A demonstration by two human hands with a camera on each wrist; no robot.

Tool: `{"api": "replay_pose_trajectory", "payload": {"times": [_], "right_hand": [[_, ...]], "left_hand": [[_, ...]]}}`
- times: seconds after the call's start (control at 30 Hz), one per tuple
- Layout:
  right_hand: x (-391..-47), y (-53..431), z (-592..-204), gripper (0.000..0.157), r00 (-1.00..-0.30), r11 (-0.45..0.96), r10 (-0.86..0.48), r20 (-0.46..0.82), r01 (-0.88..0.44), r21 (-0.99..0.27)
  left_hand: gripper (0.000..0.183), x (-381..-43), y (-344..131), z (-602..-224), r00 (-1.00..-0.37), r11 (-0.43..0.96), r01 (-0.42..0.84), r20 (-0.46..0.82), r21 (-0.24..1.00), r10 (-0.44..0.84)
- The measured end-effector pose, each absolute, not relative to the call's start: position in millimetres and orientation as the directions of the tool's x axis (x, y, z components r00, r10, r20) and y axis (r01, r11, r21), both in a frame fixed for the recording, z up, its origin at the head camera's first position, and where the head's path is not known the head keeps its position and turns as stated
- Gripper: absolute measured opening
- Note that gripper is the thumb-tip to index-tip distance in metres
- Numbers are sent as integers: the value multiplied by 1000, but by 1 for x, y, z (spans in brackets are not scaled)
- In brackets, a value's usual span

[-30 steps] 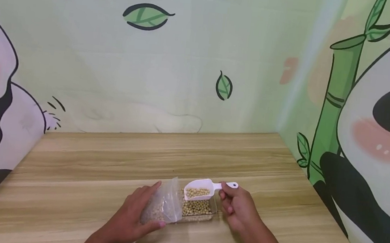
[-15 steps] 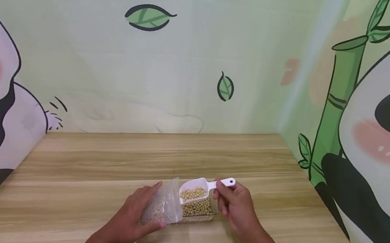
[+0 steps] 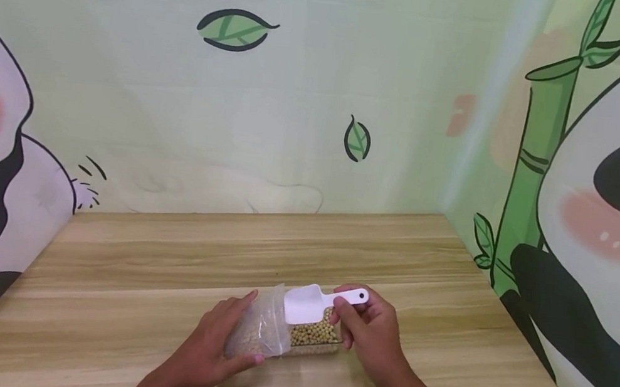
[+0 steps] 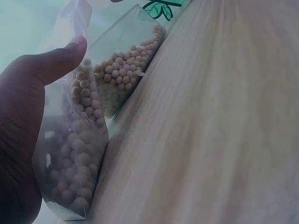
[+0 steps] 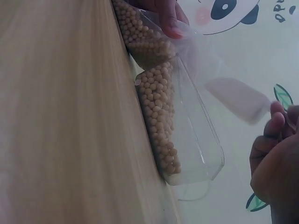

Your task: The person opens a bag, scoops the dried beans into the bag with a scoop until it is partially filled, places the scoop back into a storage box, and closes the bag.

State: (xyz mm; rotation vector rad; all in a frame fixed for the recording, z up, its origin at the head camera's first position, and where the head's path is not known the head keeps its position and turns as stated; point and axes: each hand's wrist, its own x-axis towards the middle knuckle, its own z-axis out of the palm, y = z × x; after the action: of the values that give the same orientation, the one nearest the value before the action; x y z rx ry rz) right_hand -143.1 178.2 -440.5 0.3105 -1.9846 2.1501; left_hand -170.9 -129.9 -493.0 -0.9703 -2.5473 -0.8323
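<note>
My left hand (image 3: 209, 344) grips a clear zip-top plastic bag (image 3: 272, 328) lying on its side, with round pale yellow beans (image 4: 77, 168) inside. In the left wrist view the thumb presses on the bag's front. My right hand (image 3: 377, 330) pinches the handle of a white scoop (image 3: 304, 306) between thumb and fingers. The scoop's blade is turned over, its tip right at the bag's mouth, and no beans show on it. Below the scoop sits a clear rectangular box (image 5: 205, 154) part filled with the same beans (image 3: 313, 334), its left end hidden by the bag.
The wood-grain table (image 3: 213, 246) extends around the hands. Behind and to the sides stand pale green cloth walls (image 3: 310, 80) printed with leaves, bamboo and pandas.
The right hand has moved the scoop slightly left to the bag's mouth and turned it over. Beans that lay in the scoop no longer show. The left hand has stayed put.
</note>
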Motion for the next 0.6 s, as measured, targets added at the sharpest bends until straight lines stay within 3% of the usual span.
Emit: {"api": "replay_pose_trajectory", "payload": {"times": [0.33, 0.47, 0.6], "right_hand": [[-147, 178, -438, 15, -935, -57, 260, 240, -263, -963], [-148, 179, -441, 10, -911, 92, 283, 300, -286, -954], [-149, 180, -446, 5, -849, 328, 186, 495, -421, -846]], "left_hand": [[103, -171, -130, -492, -738, 609, 672, 440, 420, 511], [102, -170, -130, -492, -747, 613, 664, 426, 429, 511], [102, -169, -131, -492, -761, 616, 649, 405, 447, 507]]}}
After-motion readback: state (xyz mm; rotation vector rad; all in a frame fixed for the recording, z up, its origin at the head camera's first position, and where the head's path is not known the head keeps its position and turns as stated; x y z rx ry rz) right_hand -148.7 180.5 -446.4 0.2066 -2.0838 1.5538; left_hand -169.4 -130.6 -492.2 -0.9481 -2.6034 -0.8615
